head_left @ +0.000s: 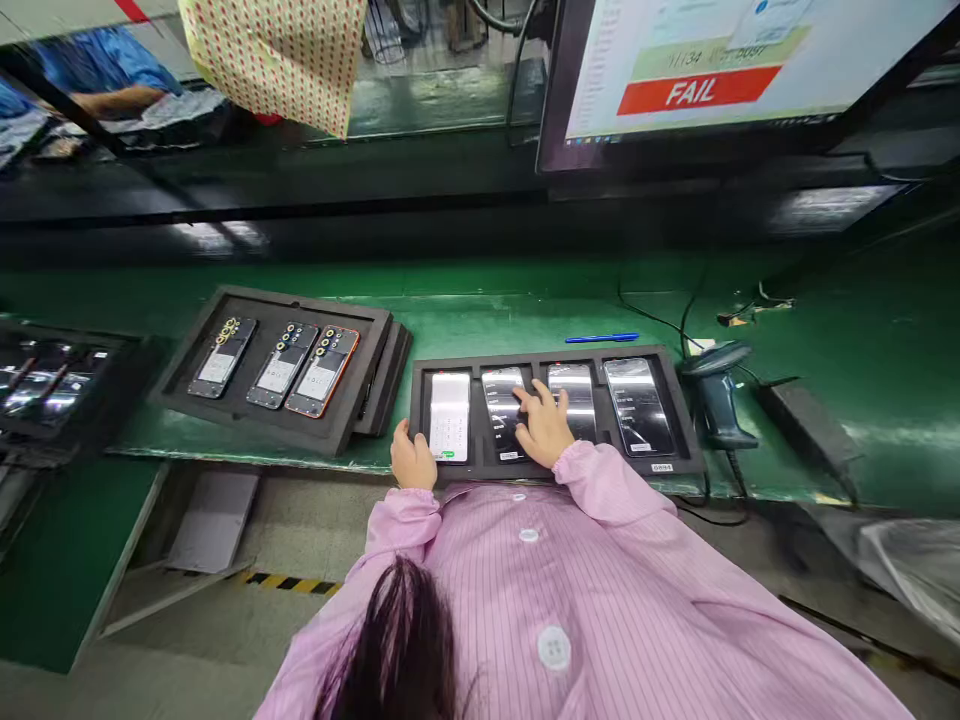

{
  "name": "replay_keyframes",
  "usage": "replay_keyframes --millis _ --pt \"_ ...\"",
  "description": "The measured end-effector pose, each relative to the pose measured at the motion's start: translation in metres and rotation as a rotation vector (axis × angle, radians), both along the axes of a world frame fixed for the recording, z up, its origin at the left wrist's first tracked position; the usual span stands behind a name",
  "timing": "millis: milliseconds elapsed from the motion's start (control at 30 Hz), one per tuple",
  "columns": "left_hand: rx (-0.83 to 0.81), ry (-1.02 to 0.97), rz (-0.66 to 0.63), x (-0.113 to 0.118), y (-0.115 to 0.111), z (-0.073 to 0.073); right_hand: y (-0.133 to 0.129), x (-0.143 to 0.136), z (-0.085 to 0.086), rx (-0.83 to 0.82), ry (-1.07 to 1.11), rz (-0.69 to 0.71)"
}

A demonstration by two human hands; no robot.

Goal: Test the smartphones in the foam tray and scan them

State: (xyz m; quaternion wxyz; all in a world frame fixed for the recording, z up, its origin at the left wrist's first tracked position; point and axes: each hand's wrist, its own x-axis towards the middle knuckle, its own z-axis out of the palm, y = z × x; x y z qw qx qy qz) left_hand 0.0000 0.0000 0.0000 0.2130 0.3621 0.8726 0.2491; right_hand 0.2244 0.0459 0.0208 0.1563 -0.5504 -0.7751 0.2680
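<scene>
A black foam tray [487,470] in front of me holds several smartphones, screens up. My left hand [414,460] is curled at the tray's front left corner, closed on its edge beside the leftmost phone [450,415], whose white screen shows a keypad. Over the second phone [501,405], which shows a dark list, my right hand [546,425] reaches with fingers spread. A fingertip is at that screen; no object is in the hand. The third phone [574,390] is partly hidden by this hand. At the right end lies a fourth phone [637,408] with a dark list.
To the left, stacked trays [300,425] carry three phones without back covers. A blue pen [602,338] lies behind my tray. On the right stand a barcode scanner [721,395] and a dark box [806,430] with cables. Above, a monitor [697,90] reads FAIL.
</scene>
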Motion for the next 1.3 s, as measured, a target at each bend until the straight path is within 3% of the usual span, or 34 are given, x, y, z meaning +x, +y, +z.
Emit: replay_keyframes --millis 100,200,367,500,667,800,1000,1133,1300 --pt "0.007 0.005 0.008 -0.001 -0.001 -0.001 0.006 -0.015 -0.007 0.005 0.009 0.037" --pt "0.018 0.006 0.004 -0.002 -0.001 -0.002 0.006 -0.013 -0.007 0.047 0.011 0.000" --pt "0.033 0.025 -0.007 -0.004 0.001 -0.004 -0.005 0.040 -0.007 0.153 -0.032 -0.271" --pt "0.033 0.038 0.000 -0.003 0.003 -0.001 -0.010 0.090 -0.018 0.207 -0.073 -0.514" --pt "0.021 0.040 -0.003 -0.001 0.004 0.001 0.000 0.113 -0.031 0.204 -0.080 -0.601" --pt "0.037 0.052 -0.007 -0.002 0.003 -0.001 0.001 0.109 -0.027 0.221 -0.065 -0.604" --pt "0.037 0.032 0.008 -0.001 0.001 -0.003 -0.016 0.089 -0.013 0.377 0.038 -0.571" --pt "0.050 0.023 -0.005 0.000 -0.001 -0.003 -0.030 0.065 -0.013 0.398 0.113 -0.476" --pt "0.048 0.034 -0.031 0.000 -0.004 -0.006 -0.047 0.027 -0.017 0.305 0.116 -0.271"
